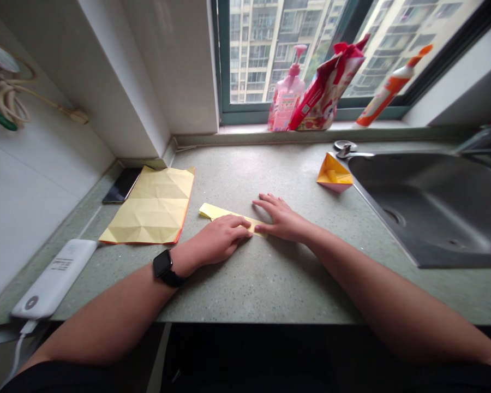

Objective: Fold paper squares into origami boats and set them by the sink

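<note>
A narrow folded strip of yellow paper (213, 211) lies flat on the speckled countertop (229, 289). Over its middle rests my left hand (223, 237), fingers lying along the paper and pressing it down; a black watch is on that wrist. My right hand (284, 221) is at the strip's right end, its thumb touching the paper and its other fingers spread over the counter. Left of the strip lies a stack of creased yellow sheets (155, 204) with orange edges. A folded orange paper piece (334, 173) stands near the sink.
The steel sink (433, 207) takes up the right side. A phone (121, 185) is partly under the sheets, and a white power bank (57, 278) with a cable lies at the left edge. On the windowsill stand a pink pump bottle (286, 101), a red bag (329, 87) and an orange-white bottle (388, 90).
</note>
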Action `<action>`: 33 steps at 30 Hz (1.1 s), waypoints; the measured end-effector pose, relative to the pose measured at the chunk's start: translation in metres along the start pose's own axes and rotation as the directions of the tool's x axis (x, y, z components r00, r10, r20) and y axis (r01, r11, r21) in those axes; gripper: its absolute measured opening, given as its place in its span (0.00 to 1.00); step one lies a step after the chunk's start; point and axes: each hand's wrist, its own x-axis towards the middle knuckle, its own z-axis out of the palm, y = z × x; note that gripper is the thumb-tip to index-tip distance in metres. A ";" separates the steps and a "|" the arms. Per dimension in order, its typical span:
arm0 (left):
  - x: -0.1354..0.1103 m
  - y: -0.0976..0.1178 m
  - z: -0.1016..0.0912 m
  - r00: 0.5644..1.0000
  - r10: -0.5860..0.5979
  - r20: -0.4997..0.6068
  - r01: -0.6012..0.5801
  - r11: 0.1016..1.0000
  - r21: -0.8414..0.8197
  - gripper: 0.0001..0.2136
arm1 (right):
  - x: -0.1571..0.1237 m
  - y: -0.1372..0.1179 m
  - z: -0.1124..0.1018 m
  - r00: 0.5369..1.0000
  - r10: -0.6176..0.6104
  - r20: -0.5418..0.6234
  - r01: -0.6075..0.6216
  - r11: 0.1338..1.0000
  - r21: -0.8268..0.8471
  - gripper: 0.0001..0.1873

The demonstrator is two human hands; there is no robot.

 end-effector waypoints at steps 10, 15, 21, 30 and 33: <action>-0.008 -0.012 -0.014 0.996 -0.082 -0.026 0.083 0.995 0.055 0.13 | -0.008 0.032 -0.026 0.998 -0.049 -0.025 0.051 0.996 0.069 0.35; -0.024 -0.026 -0.032 0.969 -0.239 -0.071 0.248 0.950 0.189 0.12 | -0.006 0.024 -0.031 0.982 -0.007 -0.189 0.019 0.998 0.059 0.20; -0.030 -0.031 -0.040 0.966 -0.257 0.009 0.250 0.946 0.207 0.15 | -0.015 -0.006 -0.034 0.932 -0.119 -0.342 0.131 0.991 0.013 0.17; -0.019 -0.021 -0.028 0.936 -0.348 -0.047 0.343 0.876 0.339 0.21 | -0.023 -0.041 -0.026 0.908 -0.334 -0.251 0.335 0.941 -0.039 0.17; -0.018 -0.016 -0.023 0.929 -0.365 -0.056 0.362 0.872 0.329 0.21 | -0.023 -0.046 -0.021 0.910 -0.374 -0.179 0.375 0.927 -0.033 0.17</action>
